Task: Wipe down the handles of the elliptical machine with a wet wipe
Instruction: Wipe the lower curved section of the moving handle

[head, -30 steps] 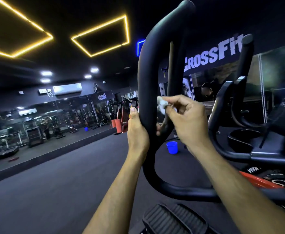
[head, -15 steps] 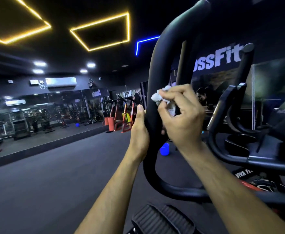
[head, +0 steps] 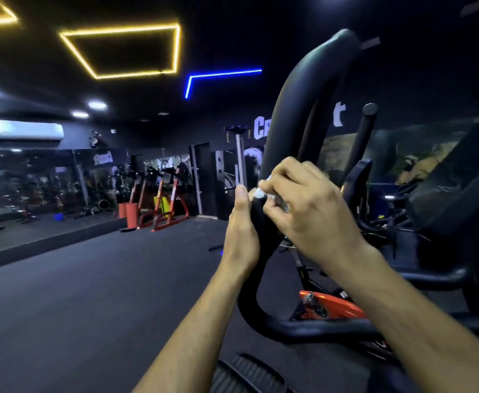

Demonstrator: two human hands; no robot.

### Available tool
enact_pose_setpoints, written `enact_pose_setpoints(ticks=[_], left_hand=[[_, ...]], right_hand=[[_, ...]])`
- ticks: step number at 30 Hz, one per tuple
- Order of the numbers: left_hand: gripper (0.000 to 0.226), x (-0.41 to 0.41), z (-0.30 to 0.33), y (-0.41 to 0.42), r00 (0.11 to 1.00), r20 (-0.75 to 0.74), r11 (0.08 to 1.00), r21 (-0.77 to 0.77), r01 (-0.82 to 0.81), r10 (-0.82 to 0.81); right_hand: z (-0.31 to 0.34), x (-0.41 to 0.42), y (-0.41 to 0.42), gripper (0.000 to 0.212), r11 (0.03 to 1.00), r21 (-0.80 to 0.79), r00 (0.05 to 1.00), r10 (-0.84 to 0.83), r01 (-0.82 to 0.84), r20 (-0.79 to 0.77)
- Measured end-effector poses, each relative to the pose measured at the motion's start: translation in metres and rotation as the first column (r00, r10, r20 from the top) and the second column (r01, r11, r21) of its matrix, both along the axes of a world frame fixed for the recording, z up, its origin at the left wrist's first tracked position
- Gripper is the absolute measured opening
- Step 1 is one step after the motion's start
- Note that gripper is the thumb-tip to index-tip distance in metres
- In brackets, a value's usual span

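- Right of centre, on the thick black padded loop handle (head: pixel 295 109) of the elliptical: left hand (head: pixel 241 231) wrapped round its left edge, thumb straight up, likely to steady it.
- Right hand (head: pixel 309 211) curled tight, pressing the crumpled white wet wipe (head: pixel 261 191) against the same handle to rub it.
- Wipe pinched under the right fingertips (head: pixel 271 178), mostly hidden, just beside the left thumb tip.
- Slim black inner handle (head: pixel 363 137), upper right, untouched.
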State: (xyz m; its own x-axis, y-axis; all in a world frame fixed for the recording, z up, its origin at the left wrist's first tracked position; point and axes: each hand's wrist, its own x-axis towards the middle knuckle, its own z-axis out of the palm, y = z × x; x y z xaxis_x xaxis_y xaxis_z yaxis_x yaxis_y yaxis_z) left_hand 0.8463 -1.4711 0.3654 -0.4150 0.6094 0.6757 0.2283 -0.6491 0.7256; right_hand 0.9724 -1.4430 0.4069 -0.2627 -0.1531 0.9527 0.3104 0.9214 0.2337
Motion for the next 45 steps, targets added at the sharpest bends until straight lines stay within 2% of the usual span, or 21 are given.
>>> enact_pose_setpoints(ticks=[2,5,8,11,13,14,16,18,20,23,25,28,29,31,34,38,40,42,45], left_hand=[[0.065,-0.001,-0.001,0.000,0.999,0.012,0.999,0.014,0.044,-0.045],[0.077,-0.001,-0.002,-0.004,0.986,0.031,0.986,0.034,0.161,-0.162],[0.080,0.000,-0.001,-0.009,0.979,0.072,0.982,0.027,0.187,-0.188],[0.071,0.000,0.000,-0.012,0.972,0.074,0.975,0.034,0.220,-0.222],[0.072,-0.003,-0.002,-0.007,0.974,0.061,0.976,0.041,0.214,-0.216],[0.072,-0.003,-0.002,-0.005,0.966,0.083,0.969,0.043,0.241,-0.244],[0.074,-0.002,-0.003,-0.004,0.942,0.109,0.948,0.043,0.315,-0.318],[0.074,-0.001,-0.003,-0.003,0.941,0.113,0.947,0.057,0.315,-0.319],[0.074,-0.001,-0.004,-0.002,0.959,0.097,0.964,0.050,0.261,-0.265],[0.077,-0.006,-0.004,-0.001,0.978,0.058,0.978,0.055,0.199,-0.202],[0.072,-0.009,-0.005,-0.002,0.975,0.035,0.975,0.043,0.219,-0.220],[0.075,-0.010,-0.007,-0.006,0.976,0.077,0.979,0.007,0.202,-0.202],[0.072,-0.010,-0.009,-0.007,0.976,0.106,0.982,0.011,0.188,-0.188],[0.061,-0.011,-0.015,-0.008,0.974,0.166,0.988,0.031,0.149,-0.152],[0.058,-0.012,-0.025,-0.007,0.969,0.234,0.996,0.029,0.080,-0.085],[0.056,-0.019,-0.033,-0.011,0.952,0.294,0.991,-0.076,0.112,-0.086],[0.053,-0.019,-0.037,-0.013,0.956,0.268,0.983,-0.102,0.150,-0.118],[0.052,-0.020,-0.042,-0.014,0.962,0.239,0.979,-0.120,0.164,-0.132],[0.053,-0.020,-0.044,-0.017,0.979,0.191,0.981,-0.170,0.098,-0.065]], right_hand=[[0.012,0.009,-0.010,0.002,0.993,0.013,0.987,-0.116,0.115,0.114],[0.031,0.007,-0.018,0.005,0.975,0.099,0.976,-0.207,0.200,0.067],[0.021,-0.002,-0.017,0.011,0.943,0.141,0.936,-0.322,0.303,0.144],[0.000,-0.003,-0.017,0.019,0.952,0.125,0.887,-0.307,0.281,0.344],[-0.001,0.006,-0.014,0.015,0.969,0.118,0.882,-0.246,0.217,0.401],[0.001,0.011,-0.012,0.010,0.981,0.102,0.909,-0.194,0.167,0.368],[0.001,0.016,-0.009,0.007,0.996,0.050,0.985,-0.078,0.072,0.152],[-0.006,0.009,-0.008,0.009,1.000,0.015,0.998,-0.013,0.014,-0.059],[-0.019,-0.006,-0.010,0.009,1.000,0.011,0.993,-0.011,0.013,-0.118],[-0.038,-0.014,-0.008,0.009,1.000,0.017,0.999,-0.014,0.014,-0.049],[-0.049,-0.012,-0.005,0.009,1.000,0.006,0.999,-0.016,0.016,0.038],[-0.059,-0.006,0.002,0.012,0.998,-0.036,0.992,0.053,-0.049,0.113],[-0.059,-0.004,0.004,0.013,0.993,-0.067,0.990,0.105,-0.099,0.092],[-0.055,-0.003,0.005,0.014,0.978,-0.108,0.983,0.175,-0.180,-0.050],[-0.055,-0.018,-0.002,0.015,0.990,-0.083,0.978,0.098,-0.114,-0.183],[-0.081,-0.038,-0.007,0.016,1.000,-0.018,0.995,0.013,-0.015,-0.100],[-0.096,-0.039,-0.006,0.014,1.000,-0.023,0.999,0.000,-0.001,-0.046],[-0.111,-0.037,-0.004,0.014,0.999,-0.043,1.000,0.008,-0.008,0.009],[-0.120,-0.032,0.001,0.014,0.991,-0.103,0.993,0.093,-0.085,0.078]])
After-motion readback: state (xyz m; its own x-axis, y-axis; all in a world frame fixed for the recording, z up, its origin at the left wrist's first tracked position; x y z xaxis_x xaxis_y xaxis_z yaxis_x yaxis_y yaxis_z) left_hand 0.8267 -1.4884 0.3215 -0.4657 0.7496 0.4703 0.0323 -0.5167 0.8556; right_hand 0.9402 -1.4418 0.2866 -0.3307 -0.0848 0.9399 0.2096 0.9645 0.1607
